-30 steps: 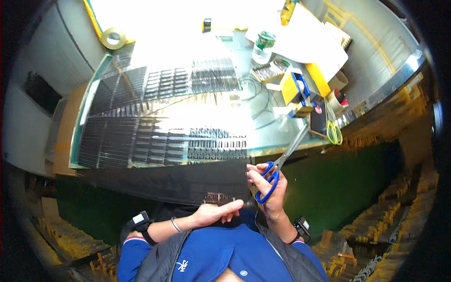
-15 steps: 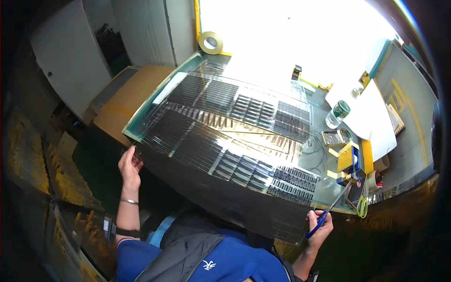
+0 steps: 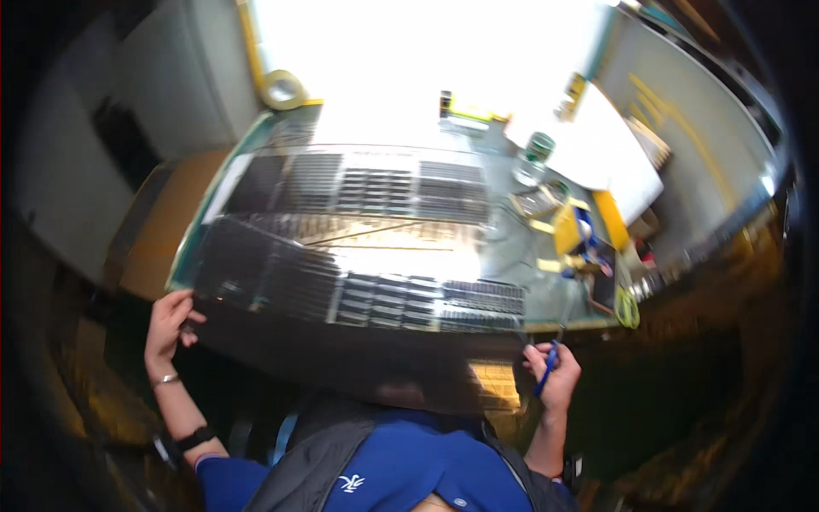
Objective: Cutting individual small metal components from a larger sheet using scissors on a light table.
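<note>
A large dark patterned film sheet point(image 3: 358, 354) lies partly on the glass-topped table, its near part hanging over the front edge toward me. My left hand point(image 3: 171, 328) pinches its left near corner. At the right near corner my right hand point(image 3: 559, 380) grips the edge and also holds blue-handled scissors point(image 3: 547, 369), blades pointing up and away. Behind this sheet lies another patterned film sheet point(image 3: 452, 188), with bars and grids. Motion blurs the picture somewhat, so fine detail is hard to make out.
A bright light panel point(image 3: 426, 51) stands at the back, with a tape roll point(image 3: 283, 90) at its left. To the right are a water bottle point(image 3: 535, 158), a yellow and blue tape dispenser point(image 3: 573, 230) and green-handled scissors point(image 3: 627, 309). A cardboard box point(image 3: 162, 230) stands left.
The view has turned, so the table appears shifted left and more level. Both hands still hold the film sheet's near corners, and the scissors stay in the right hand.
</note>
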Available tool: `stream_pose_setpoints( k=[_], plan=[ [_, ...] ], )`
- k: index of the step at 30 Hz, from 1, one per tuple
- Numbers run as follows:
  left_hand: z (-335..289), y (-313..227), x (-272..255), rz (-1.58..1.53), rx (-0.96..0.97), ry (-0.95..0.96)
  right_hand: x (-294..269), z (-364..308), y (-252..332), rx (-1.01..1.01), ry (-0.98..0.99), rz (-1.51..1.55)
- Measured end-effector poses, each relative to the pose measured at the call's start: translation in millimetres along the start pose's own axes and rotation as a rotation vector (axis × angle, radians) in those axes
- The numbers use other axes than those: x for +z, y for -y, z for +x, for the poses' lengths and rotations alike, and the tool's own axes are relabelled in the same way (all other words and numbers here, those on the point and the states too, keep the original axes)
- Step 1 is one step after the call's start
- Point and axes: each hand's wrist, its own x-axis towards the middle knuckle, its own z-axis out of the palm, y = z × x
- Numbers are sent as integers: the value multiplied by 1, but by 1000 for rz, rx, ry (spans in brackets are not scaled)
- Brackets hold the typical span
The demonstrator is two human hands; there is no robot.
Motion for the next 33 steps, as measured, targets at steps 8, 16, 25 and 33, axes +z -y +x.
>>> stream_pose_setpoints(
  k=[8, 16, 25, 33],
  plan=[
    [40, 26, -36, -234, 350, -296, -45, 2, -13, -98, -204, 295],
    [118, 22, -33, -280, 228, -218, -119, 43, 15, -168, -435, -610],
    [168, 65, -23, 737, 630, -678, -123, 133, 39, -245, -303, -933],
    [70, 12, 109, 1006, 576, -356, -108, 155, 28, -370, -348, -938]
  ],
)
